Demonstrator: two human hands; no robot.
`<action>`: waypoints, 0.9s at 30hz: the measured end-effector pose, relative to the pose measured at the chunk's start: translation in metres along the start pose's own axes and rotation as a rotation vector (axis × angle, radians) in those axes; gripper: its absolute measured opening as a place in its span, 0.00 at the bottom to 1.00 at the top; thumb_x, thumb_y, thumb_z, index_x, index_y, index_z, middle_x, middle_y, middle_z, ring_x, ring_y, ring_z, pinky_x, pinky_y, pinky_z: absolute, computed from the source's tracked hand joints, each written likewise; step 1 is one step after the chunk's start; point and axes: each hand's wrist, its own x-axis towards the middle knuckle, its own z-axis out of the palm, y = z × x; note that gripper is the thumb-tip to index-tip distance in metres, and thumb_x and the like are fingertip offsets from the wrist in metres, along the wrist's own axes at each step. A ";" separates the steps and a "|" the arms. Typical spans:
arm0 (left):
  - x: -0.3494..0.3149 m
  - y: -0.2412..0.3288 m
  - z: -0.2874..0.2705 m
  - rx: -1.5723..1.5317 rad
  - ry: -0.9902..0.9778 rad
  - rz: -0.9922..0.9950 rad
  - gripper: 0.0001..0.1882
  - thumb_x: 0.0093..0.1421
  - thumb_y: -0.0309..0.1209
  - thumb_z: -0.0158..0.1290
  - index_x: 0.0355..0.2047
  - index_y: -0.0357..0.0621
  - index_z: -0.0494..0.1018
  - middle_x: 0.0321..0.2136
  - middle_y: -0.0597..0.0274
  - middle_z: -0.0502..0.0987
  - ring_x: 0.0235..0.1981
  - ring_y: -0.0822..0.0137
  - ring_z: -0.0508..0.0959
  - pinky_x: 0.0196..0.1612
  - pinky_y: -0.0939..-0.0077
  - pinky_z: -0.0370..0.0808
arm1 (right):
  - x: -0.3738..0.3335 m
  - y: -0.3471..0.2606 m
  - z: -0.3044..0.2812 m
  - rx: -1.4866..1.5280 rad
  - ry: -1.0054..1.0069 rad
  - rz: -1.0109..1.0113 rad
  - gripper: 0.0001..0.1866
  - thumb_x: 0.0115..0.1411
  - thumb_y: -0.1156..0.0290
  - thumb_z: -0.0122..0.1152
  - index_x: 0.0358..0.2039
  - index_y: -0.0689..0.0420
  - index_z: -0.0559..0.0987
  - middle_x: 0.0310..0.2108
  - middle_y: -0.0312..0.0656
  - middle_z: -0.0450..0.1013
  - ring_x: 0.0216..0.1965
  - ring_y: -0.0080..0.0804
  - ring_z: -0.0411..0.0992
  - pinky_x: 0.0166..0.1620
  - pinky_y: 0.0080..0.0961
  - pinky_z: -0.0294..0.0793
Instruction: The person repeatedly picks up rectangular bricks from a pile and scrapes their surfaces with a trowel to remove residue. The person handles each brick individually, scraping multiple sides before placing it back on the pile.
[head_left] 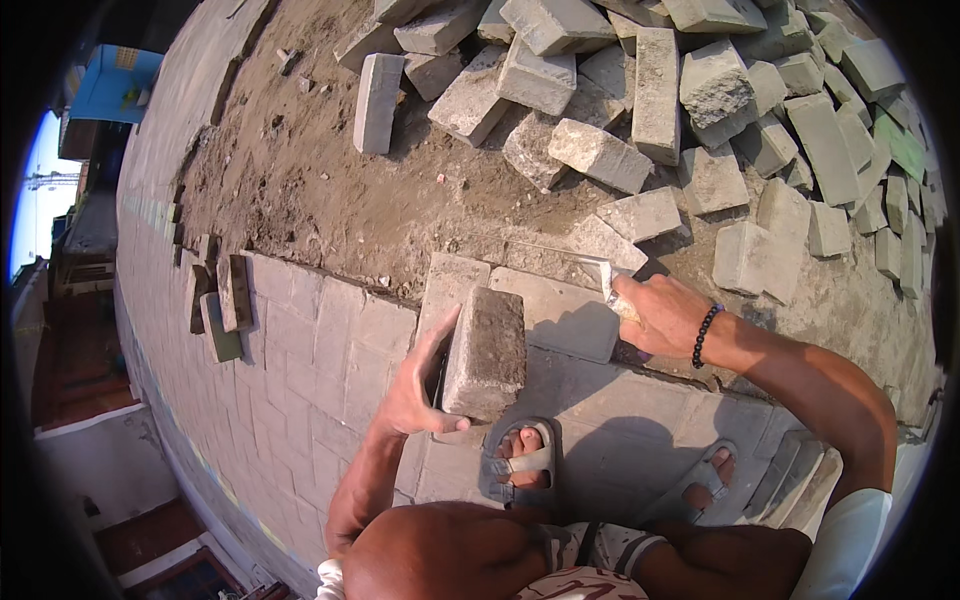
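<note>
My left hand (408, 392) grips a grey concrete paving block (484, 360), fingers along its left side and thumb at its lower end. The block is tilted, its brown, earth-stained face upward, above the paved edge. My right hand (662, 312) is closed around the handle of what looks like a trowel (606, 277). Its thin blade appears nearly edge-on, stretching left over the border between sand and paving. Just beyond the held block lies another paving block (447, 282), beside a wider slab (560, 312) partly in shadow.
A heap of loose paving blocks (655, 90) covers the far right. Bare sandy ground (300, 180) lies left of it. Laid paving (320, 340) runs along the near left, with several stray blocks (232, 292) on it. My sandalled feet (522, 462) stand close below the held block.
</note>
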 end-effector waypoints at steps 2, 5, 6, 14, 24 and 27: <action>-0.007 0.002 0.002 -0.023 0.054 -0.024 0.71 0.26 0.38 0.76 0.68 0.30 0.48 0.66 0.45 0.58 0.68 0.56 0.57 0.69 0.63 0.50 | -0.014 -0.023 -0.010 0.089 0.062 -0.077 0.16 0.51 0.69 0.59 0.39 0.64 0.71 0.21 0.58 0.74 0.27 0.60 0.75 0.32 0.49 0.75; -0.004 -0.002 0.001 0.032 -0.040 0.056 0.70 0.26 0.38 0.76 0.68 0.29 0.48 0.65 0.45 0.58 0.67 0.55 0.58 0.69 0.63 0.50 | -0.052 -0.039 0.000 0.197 0.057 -0.289 0.18 0.52 0.67 0.61 0.40 0.63 0.71 0.23 0.58 0.74 0.28 0.58 0.76 0.33 0.48 0.75; -0.008 -0.003 0.003 -0.002 0.027 0.014 0.69 0.28 0.38 0.76 0.68 0.29 0.49 0.65 0.46 0.59 0.67 0.55 0.58 0.70 0.63 0.49 | -0.061 -0.042 0.008 0.164 0.026 -0.366 0.18 0.52 0.66 0.61 0.40 0.63 0.71 0.23 0.58 0.75 0.28 0.58 0.76 0.33 0.48 0.75; -0.005 0.011 0.020 -0.116 -0.015 0.003 0.68 0.31 0.40 0.74 0.68 0.29 0.47 0.66 0.46 0.58 0.68 0.55 0.58 0.69 0.63 0.50 | -0.049 -0.011 0.000 0.050 -0.067 0.075 0.20 0.52 0.67 0.59 0.44 0.62 0.70 0.29 0.59 0.74 0.34 0.60 0.75 0.36 0.50 0.74; -0.008 -0.018 0.029 -0.569 0.252 -0.177 0.50 0.44 0.53 0.62 0.63 0.36 0.60 0.52 0.49 0.72 0.51 0.55 0.74 0.55 0.60 0.71 | -0.076 -0.043 -0.011 0.129 0.195 0.004 0.18 0.52 0.66 0.62 0.42 0.61 0.74 0.29 0.52 0.74 0.30 0.54 0.75 0.34 0.44 0.75; -0.011 -0.022 0.033 -0.858 0.348 -0.246 0.47 0.48 0.53 0.59 0.63 0.37 0.60 0.53 0.46 0.71 0.52 0.52 0.73 0.54 0.56 0.71 | -0.072 -0.036 0.001 0.054 0.236 -0.153 0.17 0.52 0.66 0.63 0.40 0.60 0.75 0.29 0.50 0.73 0.28 0.53 0.75 0.32 0.42 0.75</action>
